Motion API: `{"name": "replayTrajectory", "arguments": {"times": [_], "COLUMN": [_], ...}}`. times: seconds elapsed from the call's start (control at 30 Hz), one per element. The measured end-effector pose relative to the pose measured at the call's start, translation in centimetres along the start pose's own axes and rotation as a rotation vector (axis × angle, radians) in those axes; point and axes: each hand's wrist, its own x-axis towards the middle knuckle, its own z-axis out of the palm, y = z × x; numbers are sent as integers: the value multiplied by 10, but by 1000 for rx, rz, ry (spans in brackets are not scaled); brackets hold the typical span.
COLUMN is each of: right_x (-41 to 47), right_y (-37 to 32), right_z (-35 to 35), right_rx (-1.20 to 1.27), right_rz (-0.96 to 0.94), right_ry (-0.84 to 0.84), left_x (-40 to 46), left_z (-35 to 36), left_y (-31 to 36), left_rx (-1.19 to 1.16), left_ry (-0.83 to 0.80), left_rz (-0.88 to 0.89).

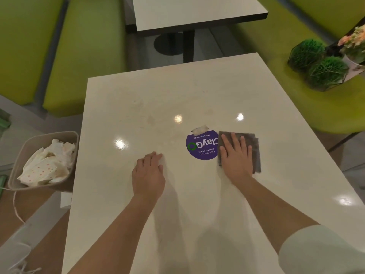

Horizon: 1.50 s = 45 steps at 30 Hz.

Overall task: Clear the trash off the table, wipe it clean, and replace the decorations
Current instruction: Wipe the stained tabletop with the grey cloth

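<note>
Both forearms reach in from the bottom edge over the table (138,107), pale sleeve on my right arm. Head view only. Tabletop is glossy cream stone-look, several ceiling-light glares on it, faint smears near the far middle.

Left hand (149,172) rests on the bare tabletop, fingers loosely bent, holding nothing. Right hand (236,155) lies flat, fingers straight and spread, pressing down on the grey cloth (253,149). Cloth sits folded on the table right of centre, its left edge touching or overlapping the round purple sticker (201,147). I read "ClayGo" and "Clean as you go" on it, upside down from here. Small piece of torn tape or paper (200,129) sits on the sticker's far edge.

Beige bin (14,165) stands just off the table's left edge, below tabletop level, filled with crumpled white paper trash (47,165), some with orange dots.

Decorations: two green moss balls in wire frames (318,64) sit on the green bench seat (335,107) to the right, well apart from the cloth. Flower pot (353,42) with pink-orange blooms just behind them, blurred.

Room: lime-green booth benches left and right, a second pale table (197,12) with dark pedestal straight ahead, grey floor between.
</note>
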Motion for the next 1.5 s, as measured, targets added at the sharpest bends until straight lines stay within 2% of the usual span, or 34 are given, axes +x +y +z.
{"name": "replayTrajectory", "arguments": {"times": [0.07, 0.27, 0.4, 0.47, 0.67, 0.83, 0.97, 1.17, 1.33, 1.5], "right_x": [-1, -32, -33, -23, 6, -8, -31, -27, 9, 69], "right_y": [-21, -102, -103, -84, -14, -35, -79, -153, -183, -195], "right_z": [8, 33, 37, 33, 8, 18, 37, 54, 56, 37], "right_rx": [2, 58, 70, 45, -38, -1, -10, 50, 75, -12], "right_rz": [-3, -298, -422, -417, -202, -102, -228, -422, -470, -497], "right_ry": [10, -74, -114, -87, -37, 75, 70, -37, -107, -205], "left_x": [0, 4, 4, 5, 7, 27, 50, 85, 122, 162], "left_z": [8, 11, 6, 3, -5, -19, -24, -20, -20, -21], "left_y": [0, 5, 8, 7, 9, 2, -8, -21, -24, -15], "left_rx": [-18, 58, 85, 105, 43, -2, -14, -42, -101, -79], "left_ry": [72, 204, 190, 178, 139, 51, 9, 20, -6, -151], "left_rz": [0, 39, 22, 14, -32, -31, -40, -29, -73, -122]}}
